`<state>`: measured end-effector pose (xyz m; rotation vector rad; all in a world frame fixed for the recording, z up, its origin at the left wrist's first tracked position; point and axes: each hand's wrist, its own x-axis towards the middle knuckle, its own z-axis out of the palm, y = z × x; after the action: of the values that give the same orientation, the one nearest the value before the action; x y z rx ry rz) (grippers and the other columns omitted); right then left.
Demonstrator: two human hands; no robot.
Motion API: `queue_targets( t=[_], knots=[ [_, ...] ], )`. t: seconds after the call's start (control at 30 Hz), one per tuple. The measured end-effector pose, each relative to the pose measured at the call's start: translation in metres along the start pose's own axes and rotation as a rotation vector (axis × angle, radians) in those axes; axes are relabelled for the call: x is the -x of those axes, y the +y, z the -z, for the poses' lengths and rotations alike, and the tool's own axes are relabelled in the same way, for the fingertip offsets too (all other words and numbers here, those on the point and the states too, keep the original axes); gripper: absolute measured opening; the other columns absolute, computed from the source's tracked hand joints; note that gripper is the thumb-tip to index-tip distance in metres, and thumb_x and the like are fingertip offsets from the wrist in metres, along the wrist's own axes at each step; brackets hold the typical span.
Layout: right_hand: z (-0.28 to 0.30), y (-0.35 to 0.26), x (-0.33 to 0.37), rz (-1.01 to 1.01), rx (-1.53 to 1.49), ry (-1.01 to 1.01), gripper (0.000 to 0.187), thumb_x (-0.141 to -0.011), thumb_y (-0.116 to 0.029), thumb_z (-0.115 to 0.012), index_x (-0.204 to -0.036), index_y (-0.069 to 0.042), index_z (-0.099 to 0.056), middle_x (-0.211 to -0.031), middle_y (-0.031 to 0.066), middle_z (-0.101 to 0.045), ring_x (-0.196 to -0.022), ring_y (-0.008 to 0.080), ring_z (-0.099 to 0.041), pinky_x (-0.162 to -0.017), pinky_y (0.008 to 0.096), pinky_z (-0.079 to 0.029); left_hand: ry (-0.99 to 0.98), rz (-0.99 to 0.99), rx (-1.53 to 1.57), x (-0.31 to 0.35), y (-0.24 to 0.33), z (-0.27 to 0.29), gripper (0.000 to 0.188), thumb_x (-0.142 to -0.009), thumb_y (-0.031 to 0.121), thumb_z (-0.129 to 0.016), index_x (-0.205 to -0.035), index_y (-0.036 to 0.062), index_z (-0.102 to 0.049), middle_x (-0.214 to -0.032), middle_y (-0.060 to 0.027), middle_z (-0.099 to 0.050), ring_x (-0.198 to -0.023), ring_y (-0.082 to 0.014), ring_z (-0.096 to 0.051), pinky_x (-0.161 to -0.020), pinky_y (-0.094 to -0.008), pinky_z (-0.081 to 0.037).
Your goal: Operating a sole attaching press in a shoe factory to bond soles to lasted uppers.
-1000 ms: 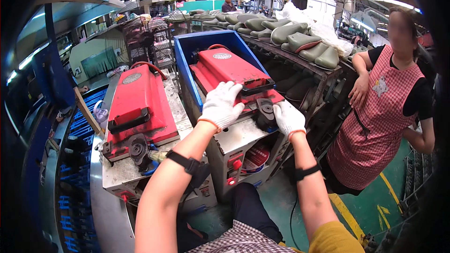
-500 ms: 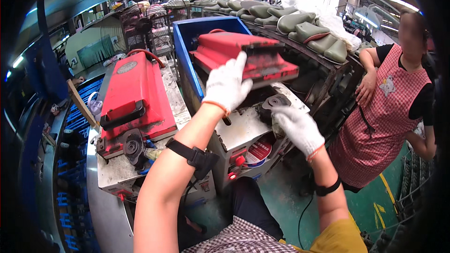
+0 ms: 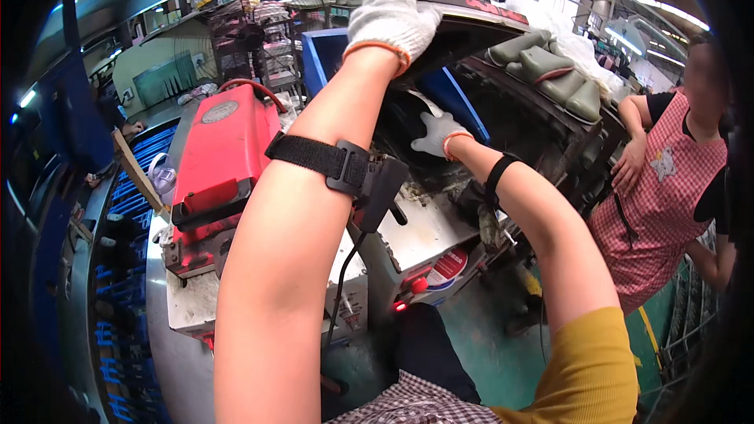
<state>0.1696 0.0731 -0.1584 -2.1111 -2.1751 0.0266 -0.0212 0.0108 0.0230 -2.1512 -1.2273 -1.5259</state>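
White-gloved hands (image 3: 393, 20), black wrist straps (image 3: 330, 161)

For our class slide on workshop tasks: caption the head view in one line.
Gloved left hand lifts the red mould lid while the right hand reaches underneath.

gloves (image 3: 393, 16): white knit cloth, rough | red mould (image 3: 224, 153): painted metal, smooth | wrist strap (image 3: 314, 155): black woven fabric

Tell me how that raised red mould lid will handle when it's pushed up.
The red mould lid looks like thick metal, so probably stiff and heavy. It seems hinged, so likely swings rather than slides. The gloved left hand grips its edge; cloth gloves should limit slipping.
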Motion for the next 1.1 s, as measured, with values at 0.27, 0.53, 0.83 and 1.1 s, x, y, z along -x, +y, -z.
queue_targets(
  t=[0.27,0.53,0.83,1.1],
  knots=[
    [0.064,0.018,0.043,-0.237,-1.098,-0.143,0.055,-0.097,-0.054,-0.061,-0.131,-0.012,-0.069,-0.116,0.0083,-0.076,-0.105,0.0244,-0.072,-0.088,0.0483,-0.058,-0.290,0.396,0.679,0.094,-0.009,0.062,0.090,-0.095,0.046,-0.068,-0.166,0.0040,-0.032,-0.152,-0.0253,-0.056,-0.145,-0.0331,-0.053,-0.118,-0.0404,-0.041],
    [0.057,-0.025,0.228,0.156,-1.622,-0.295,0.055,-0.105,-0.056,-0.055,-0.137,-0.012,-0.061,-0.122,0.0096,-0.071,-0.114,0.0228,-0.070,-0.099,0.0430,-0.061,-0.438,0.756,1.331,0.271,0.003,0.113,0.030,-0.108,0.032,-0.065,-0.124,0.0090,-0.055,-0.115,-0.0025,-0.056,-0.100,-0.0194,-0.057,-0.097,-0.0395,-0.052],
    [-0.020,-0.166,0.321,0.638,-0.748,0.037,0.074,-0.112,-0.056,-0.042,-0.158,0.002,-0.045,-0.148,0.0152,-0.060,-0.136,0.0262,-0.057,-0.118,0.0399,-0.042,0.408,1.003,1.417,0.367,0.038,0.241,0.050,-0.091,0.016,-0.079,-0.136,0.0067,-0.059,-0.112,0.0004,-0.062,-0.096,-0.0090,-0.061,-0.087,-0.0265,-0.051],
    [-0.056,-0.249,0.265,0.733,-0.687,0.361,0.037,-0.100,-0.001,-0.062,-0.136,0.001,-0.068,-0.133,0.0172,-0.068,-0.129,0.0303,-0.061,-0.113,0.0398,-0.044,0.979,1.192,0.926,0.475,-0.082,0.400,0.019,-0.089,0.028,-0.074,-0.097,0.0122,-0.067,-0.091,0.0014,-0.064,-0.078,-0.0141,-0.063,-0.074,-0.0327,-0.054]
  ],
)
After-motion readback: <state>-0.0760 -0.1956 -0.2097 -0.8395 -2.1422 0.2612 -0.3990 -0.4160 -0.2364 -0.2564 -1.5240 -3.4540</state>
